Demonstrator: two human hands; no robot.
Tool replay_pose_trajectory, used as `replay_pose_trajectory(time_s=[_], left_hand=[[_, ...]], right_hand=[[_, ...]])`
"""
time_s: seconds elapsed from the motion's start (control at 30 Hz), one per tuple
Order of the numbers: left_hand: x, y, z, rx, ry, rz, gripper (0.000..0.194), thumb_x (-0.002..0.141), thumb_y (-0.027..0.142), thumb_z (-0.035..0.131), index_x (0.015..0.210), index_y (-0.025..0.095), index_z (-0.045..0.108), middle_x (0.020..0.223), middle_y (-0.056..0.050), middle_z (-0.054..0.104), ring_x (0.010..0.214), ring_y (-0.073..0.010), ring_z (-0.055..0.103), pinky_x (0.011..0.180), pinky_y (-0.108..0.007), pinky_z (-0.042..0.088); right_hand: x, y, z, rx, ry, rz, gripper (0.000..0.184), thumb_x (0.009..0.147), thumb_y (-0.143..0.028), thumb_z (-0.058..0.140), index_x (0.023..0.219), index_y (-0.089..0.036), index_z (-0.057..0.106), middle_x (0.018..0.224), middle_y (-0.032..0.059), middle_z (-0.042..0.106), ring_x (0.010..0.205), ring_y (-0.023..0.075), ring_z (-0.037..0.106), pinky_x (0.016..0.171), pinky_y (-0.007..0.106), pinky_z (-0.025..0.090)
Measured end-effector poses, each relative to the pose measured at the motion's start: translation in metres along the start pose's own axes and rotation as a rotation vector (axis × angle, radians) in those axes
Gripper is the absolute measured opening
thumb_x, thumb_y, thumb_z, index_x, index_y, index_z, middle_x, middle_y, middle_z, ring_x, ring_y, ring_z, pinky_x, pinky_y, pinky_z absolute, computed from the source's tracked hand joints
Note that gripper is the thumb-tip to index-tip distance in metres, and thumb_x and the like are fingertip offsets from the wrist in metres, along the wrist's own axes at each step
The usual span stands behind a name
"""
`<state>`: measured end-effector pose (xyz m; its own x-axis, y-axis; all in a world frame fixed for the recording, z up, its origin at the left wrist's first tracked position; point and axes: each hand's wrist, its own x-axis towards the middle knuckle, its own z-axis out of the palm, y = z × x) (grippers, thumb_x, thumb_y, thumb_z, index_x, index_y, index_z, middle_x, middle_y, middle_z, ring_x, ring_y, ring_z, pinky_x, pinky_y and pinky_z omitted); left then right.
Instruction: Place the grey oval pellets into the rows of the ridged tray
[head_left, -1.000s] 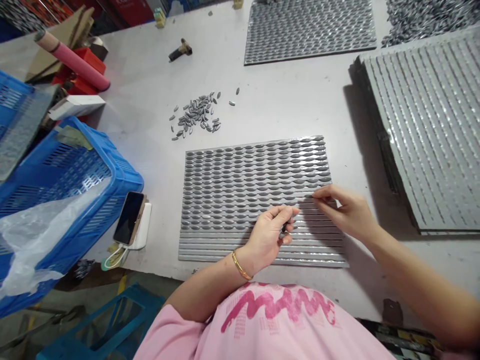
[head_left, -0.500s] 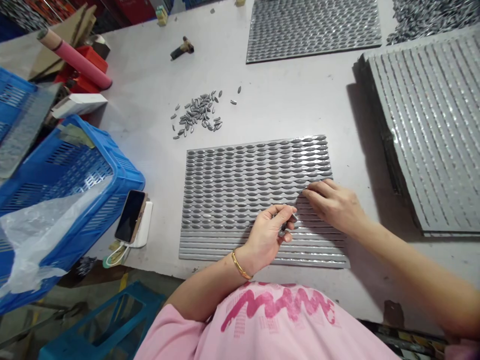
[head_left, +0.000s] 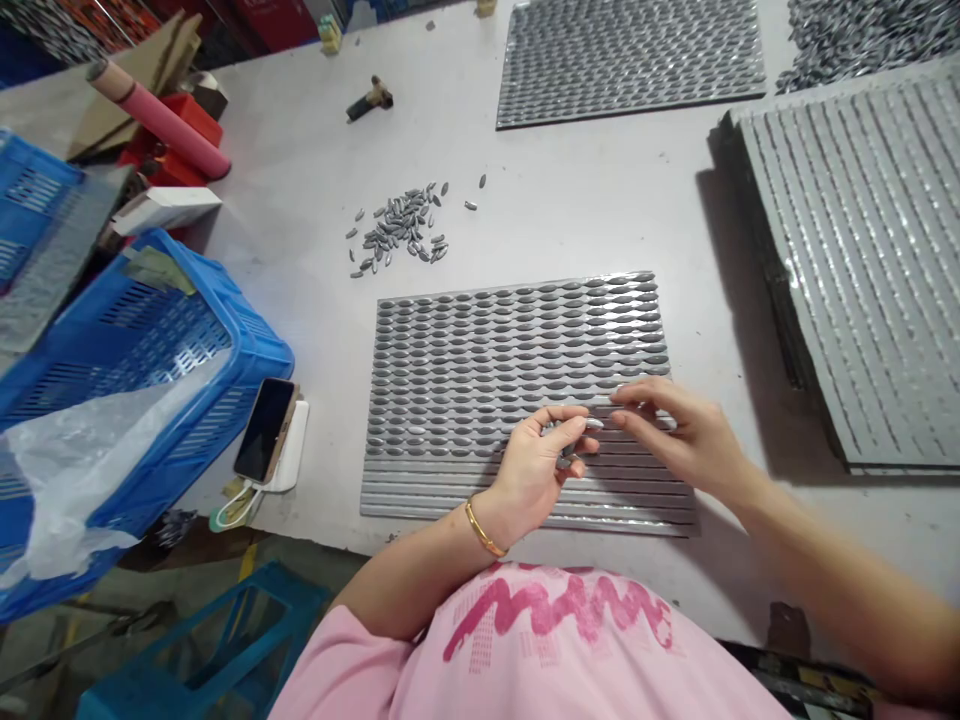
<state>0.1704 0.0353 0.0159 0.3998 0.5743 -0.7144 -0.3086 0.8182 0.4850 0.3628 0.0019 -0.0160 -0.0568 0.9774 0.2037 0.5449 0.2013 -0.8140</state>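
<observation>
A grooved grey board lies flat in front of me, its upper rows filled end to end with small grey spindle-shaped pieces. Bare grooves show along the near side. Above the board's lower middle, my left hand is closed around several such pieces, one poking out between thumb and forefinger. Just to the right is my right hand, thumb and fingers apart with nothing visible between them. Its fingertips are close to the piece sticking out of my left hand. Part of the board is hidden beneath both hands.
Loose grey pieces lie heaped beyond the board. A second filled board and a bigger heap are farther back. Stacked grooved boards stand right. At left are a blue crate and a phone.
My right hand has drawn back from the board's row toward my left hand, and its fingers have parted. In my left hand, a piece now sticks out farther past the thumb.
</observation>
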Motion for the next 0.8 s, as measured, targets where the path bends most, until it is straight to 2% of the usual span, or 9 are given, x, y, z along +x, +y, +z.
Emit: replay_pose_trajectory(time_s=[0.07, 0.2, 0.33, 0.5, 0.67, 0.8], left_hand=[[0.001, -0.002, 0.002, -0.015, 0.008, 0.007, 0.031, 0.068, 0.027, 0.085, 0.09, 0.015, 0.067, 0.085, -0.001, 0.065, 0.068, -0.0081, 0.062, 0.044, -0.017, 0.034], [0.001, -0.01, 0.005, -0.006, -0.033, -0.028, 0.032, 0.069, 0.029, 0.085, 0.09, 0.016, 0.063, 0.082, -0.001, 0.065, 0.066, -0.0084, 0.061, 0.04, -0.016, 0.03], [0.002, -0.015, 0.004, 0.018, -0.053, -0.048, 0.031, 0.068, 0.029, 0.084, 0.087, 0.017, 0.062, 0.075, 0.001, 0.061, 0.062, -0.0076, 0.058, 0.039, -0.015, 0.029], [0.003, -0.015, 0.004, 0.075, -0.084, -0.056, 0.024, 0.072, 0.027, 0.078, 0.088, 0.015, 0.064, 0.078, 0.0, 0.061, 0.062, -0.0076, 0.059, 0.039, -0.015, 0.031], [0.002, -0.012, 0.008, 0.123, -0.108, -0.099, 0.017, 0.08, 0.022, 0.064, 0.095, 0.015, 0.063, 0.096, -0.007, 0.067, 0.065, -0.0116, 0.066, 0.038, -0.017, 0.033], [0.001, -0.007, 0.007, 0.124, -0.127, -0.128, 0.023, 0.082, 0.018, 0.053, 0.103, 0.013, 0.062, 0.102, -0.012, 0.069, 0.069, -0.0156, 0.07, 0.038, -0.018, 0.036]], right_hand=[[-0.007, -0.011, 0.006, 0.127, 0.021, 0.056, 0.015, 0.092, -0.026, 0.065, 0.106, -0.027, 0.067, 0.098, 0.005, 0.071, 0.09, 0.0202, 0.066, 0.068, 0.032, 0.055], [-0.017, -0.023, 0.019, 0.226, 0.116, 0.065, 0.017, 0.092, -0.019, 0.063, 0.104, -0.029, 0.07, 0.102, 0.0047, 0.072, 0.1, 0.0217, 0.067, 0.082, 0.037, 0.057], [-0.023, -0.025, 0.019, 0.129, 0.125, -0.01, 0.025, 0.093, -0.015, 0.06, 0.109, -0.03, 0.071, 0.105, 0.0065, 0.071, 0.101, 0.0222, 0.068, 0.083, 0.038, 0.058], [-0.027, -0.02, 0.01, -0.002, 0.074, -0.159, 0.038, 0.093, -0.01, 0.056, 0.123, -0.029, 0.068, 0.109, 0.0083, 0.072, 0.098, 0.0218, 0.069, 0.08, 0.036, 0.058], [-0.025, -0.018, 0.005, -0.034, 0.05, -0.162, 0.036, 0.092, -0.006, 0.056, 0.12, -0.026, 0.067, 0.103, 0.007, 0.071, 0.091, 0.0177, 0.069, 0.077, 0.029, 0.057], [-0.022, -0.011, -0.001, -0.08, 0.015, -0.116, 0.029, 0.092, -0.008, 0.057, 0.114, -0.024, 0.067, 0.099, 0.0051, 0.071, 0.087, 0.0157, 0.069, 0.074, 0.026, 0.056]])
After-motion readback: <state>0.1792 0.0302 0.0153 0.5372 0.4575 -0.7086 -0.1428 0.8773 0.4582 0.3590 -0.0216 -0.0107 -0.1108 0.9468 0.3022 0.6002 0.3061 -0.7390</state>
